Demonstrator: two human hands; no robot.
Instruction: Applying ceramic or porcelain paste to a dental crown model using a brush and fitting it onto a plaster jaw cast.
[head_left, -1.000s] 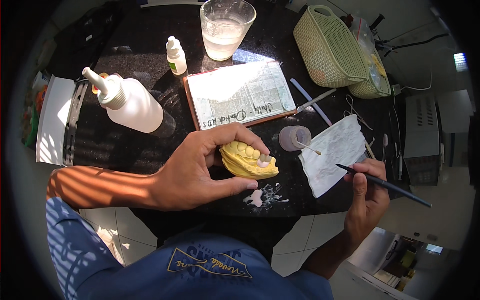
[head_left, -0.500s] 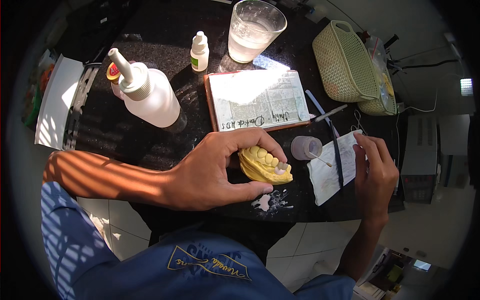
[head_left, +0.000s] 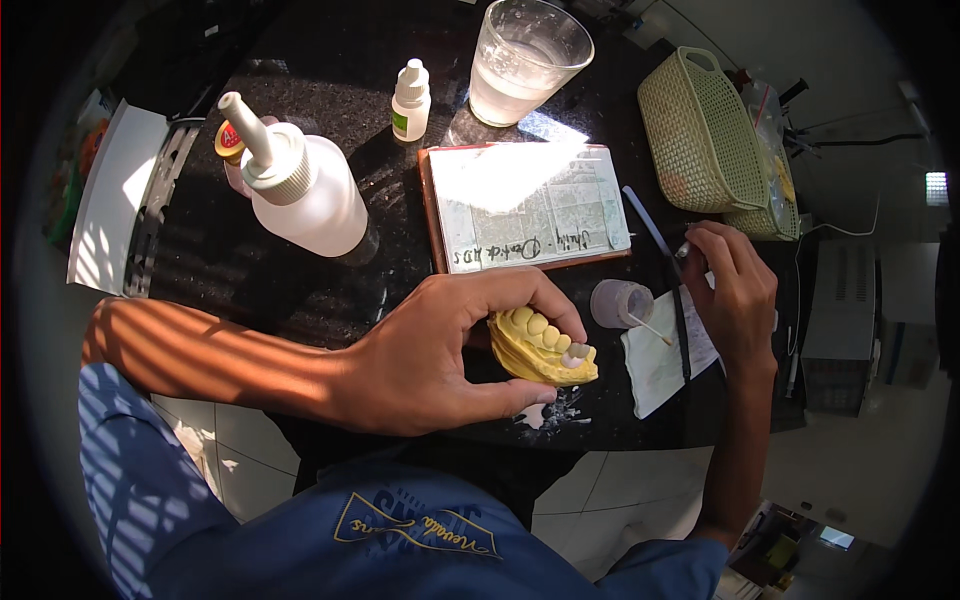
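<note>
My left hand (head_left: 420, 345) grips a yellow plaster dental model (head_left: 535, 358) between thumb and fingers, its row of teeth facing up. One tooth near the right end is pale pinkish white, with a greyish one beside it. My right hand (head_left: 735, 285) is raised at the right, fingers pinched on a slim silver tool (head_left: 683, 250); only a short end of it shows. Below that hand lies a white cloth (head_left: 650, 375) with a dark, thin-handled tool (head_left: 684, 335) across it. Left of the cloth is a small translucent cup (head_left: 615, 303) with a thin stick (head_left: 652, 328) leaning out.
A glass-topped slab (head_left: 530, 225) lies beyond the model. Behind it stand a dropper bottle (head_left: 411, 105) and a glass of water (head_left: 520, 75). A white squeeze bottle (head_left: 315, 205) is at left, a woven basket (head_left: 690, 140) at far right. White paste (head_left: 535, 415) smears the table's front edge.
My right hand has moved up and slightly left, and the silver tool that lay beside the slab is now in its fingers. My left hand still holds the model; the whole view has shifted slightly.
</note>
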